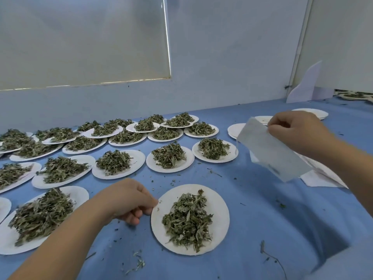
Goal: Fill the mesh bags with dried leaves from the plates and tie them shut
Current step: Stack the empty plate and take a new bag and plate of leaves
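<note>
Mesh bag [270, 152]: hangs flat in the air, right of the plates.
Right hand [292, 130]: pinching its top edge.
Left hand [129, 201]: pinching near plate [159, 225] rim.
Risk: I'd expect leaves [187, 219] spilling onto counter [262, 219] if the bag mouth stays closed.

Left hand [129, 203]: low, knuckles up, fingers curled, and I read it as pinching the rim of the paper plate [221, 201]. Right hand [292, 130]: raised, back toward the camera, fingertips pinching the top edge of the mesh bag [270, 152].
</note>
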Tool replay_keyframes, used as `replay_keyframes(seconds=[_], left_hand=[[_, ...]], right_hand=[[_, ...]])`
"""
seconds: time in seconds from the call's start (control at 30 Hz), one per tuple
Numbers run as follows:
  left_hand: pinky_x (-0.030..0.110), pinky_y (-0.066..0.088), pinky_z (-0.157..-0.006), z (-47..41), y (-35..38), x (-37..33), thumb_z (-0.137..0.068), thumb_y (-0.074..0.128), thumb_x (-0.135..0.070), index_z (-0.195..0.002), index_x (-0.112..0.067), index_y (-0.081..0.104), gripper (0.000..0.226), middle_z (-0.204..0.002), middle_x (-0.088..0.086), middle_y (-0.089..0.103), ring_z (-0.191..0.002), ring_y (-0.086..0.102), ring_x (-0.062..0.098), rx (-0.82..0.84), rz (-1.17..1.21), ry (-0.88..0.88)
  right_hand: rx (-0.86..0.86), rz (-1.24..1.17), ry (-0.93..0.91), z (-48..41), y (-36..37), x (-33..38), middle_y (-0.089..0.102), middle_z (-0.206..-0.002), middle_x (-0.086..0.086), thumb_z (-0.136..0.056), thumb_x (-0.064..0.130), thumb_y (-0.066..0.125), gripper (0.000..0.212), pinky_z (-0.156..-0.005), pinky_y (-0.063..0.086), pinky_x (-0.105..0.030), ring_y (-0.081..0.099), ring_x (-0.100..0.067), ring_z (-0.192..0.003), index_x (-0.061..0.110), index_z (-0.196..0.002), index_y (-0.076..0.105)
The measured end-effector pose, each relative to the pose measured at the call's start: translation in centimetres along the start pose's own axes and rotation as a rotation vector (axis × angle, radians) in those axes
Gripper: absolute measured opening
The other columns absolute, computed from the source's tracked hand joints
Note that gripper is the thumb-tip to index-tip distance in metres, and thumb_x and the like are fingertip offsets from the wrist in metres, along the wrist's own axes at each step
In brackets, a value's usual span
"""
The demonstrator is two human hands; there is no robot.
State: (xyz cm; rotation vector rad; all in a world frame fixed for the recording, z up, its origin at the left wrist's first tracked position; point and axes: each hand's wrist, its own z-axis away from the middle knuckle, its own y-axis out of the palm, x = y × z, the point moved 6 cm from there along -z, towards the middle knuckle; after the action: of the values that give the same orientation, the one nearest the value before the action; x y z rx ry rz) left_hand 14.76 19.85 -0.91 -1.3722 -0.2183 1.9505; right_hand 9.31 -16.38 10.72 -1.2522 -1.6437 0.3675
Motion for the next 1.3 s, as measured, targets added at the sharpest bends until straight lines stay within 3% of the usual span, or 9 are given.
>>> replay_keyframes(seconds=[0.13,0.23,0.33,0.5,0.6,0.7,0.83,1.03,1.3], left_hand=[[0.023,0.044,-0.043,-0.6,-1.1,-0.2,-0.092,0.063,-0.026,-0.091,0.001,0.066,0.027,-0.071,0.013,0.071,-0.042,0.050,0.018,-0.089,0.039,-0.004],[0.024,0.045,-0.042,-1.1,-1.3,-0.1,-0.095,0.054,-0.018,-0.092,0.002,0.066,0.024,-0.069,0.012,0.070,-0.042,0.050,0.018,-0.117,0.159,0.019],[0.024,0.044,-0.040,-1.4,-1.3,0.2,-0.093,0.054,-0.013,-0.090,0.001,0.068,0.020,-0.065,0.009,0.068,-0.042,0.050,0.017,-0.135,0.230,0.054],[0.022,0.048,-0.047,0.0,-4.4,-0.7,-0.092,0.059,-0.023,-0.079,-0.018,0.069,0.017,-0.066,0.000,0.066,-0.049,0.056,0.009,-0.579,0.265,0.339],[0.016,0.041,-0.063,2.2,-5.6,-1.6,-0.093,0.054,-0.041,-0.093,-0.036,0.061,0.008,-0.088,-0.015,0.061,-0.078,0.055,-0.004,-0.827,0.066,0.576],[0.004,0.037,-0.076,2.2,-5.0,-2.0,-0.090,0.046,-0.058,-0.113,-0.043,0.050,0.027,-0.107,-0.026,0.051,-0.098,0.048,-0.011,-0.720,-0.122,0.722],[0.015,0.032,-0.066,1.5,-3.6,-2.1,-0.093,0.043,-0.056,-0.077,-0.035,0.042,0.027,-0.079,-0.014,0.046,-0.078,0.045,-0.001,-0.579,-0.431,0.768],[0.019,0.030,-0.053,1.0,-4.1,-1.3,-0.097,0.048,-0.024,-0.065,-0.020,0.040,0.034,-0.061,-0.006,0.041,-0.059,0.041,0.004,-0.549,-0.330,0.652],[0.022,0.028,-0.050,2.1,-4.8,-1.1,-0.093,0.053,-0.034,-0.064,-0.022,0.041,0.033,-0.060,-0.006,0.044,-0.057,0.043,0.007,-0.759,-0.272,0.487]], right_hand=[[0.075,-0.163,-0.073,0.4,1.0,2.7,0.061,-0.064,0.016,-0.086,0.026,0.059,0.015,-0.056,0.039,-0.024,0.049,0.001,-0.055,0.027,-0.073,0.065],[0.108,-0.230,-0.189,0.8,2.4,5.8,0.060,-0.065,0.021,-0.087,0.025,0.059,0.016,-0.051,0.037,-0.009,0.048,0.004,-0.055,0.028,-0.072,0.065],[0.163,-0.276,-0.278,1.0,4.5,8.8,0.062,-0.072,0.019,-0.087,0.028,0.058,0.015,-0.053,0.037,-0.009,0.049,0.004,-0.059,0.031,-0.074,0.064],[0.262,-0.316,-0.430,1.1,9.1,13.2,0.064,-0.083,0.013,-0.091,0.020,0.059,0.017,-0.058,0.037,-0.005,0.052,0.006,-0.068,0.030,-0.078,0.064],[0.371,-0.329,-0.506,1.8,12.2,15.0,0.061,-0.084,0.014,-0.094,0.019,0.058,0.017,-0.064,0.038,-0.007,0.053,0.004,-0.077,0.028,-0.081,0.063],[0.437,-0.309,-0.551,2.2,14.7,16.1,0.058,-0.085,0.015,-0.094,0.022,0.056,0.014,-0.069,0.042,-0.016,0.054,-0.004,-0.081,0.028,-0.084,0.063],[0.435,-0.365,-0.567,2.5,16.0,16.5,0.059,-0.085,0.017,-0.093,0.023,0.057,0.016,-0.068,0.040,-0.012,0.054,-0.001,-0.080,0.033,-0.083,0.062],[0.380,-0.403,-0.502,3.0,17.1,14.7,0.064,-0.090,0.014,-0.090,0.024,0.060,0.015,-0.071,0.042,-0.016,0.057,-0.004,-0.084,0.036,-0.081,0.064],[0.182,-0.599,-0.408,3.0,15.4,13.3,0.058,-0.066,0.000,-0.087,0.019,0.065,0.016,-0.051,0.035,-0.014,0.047,-0.008,-0.056,0.032,-0.076,0.066]])
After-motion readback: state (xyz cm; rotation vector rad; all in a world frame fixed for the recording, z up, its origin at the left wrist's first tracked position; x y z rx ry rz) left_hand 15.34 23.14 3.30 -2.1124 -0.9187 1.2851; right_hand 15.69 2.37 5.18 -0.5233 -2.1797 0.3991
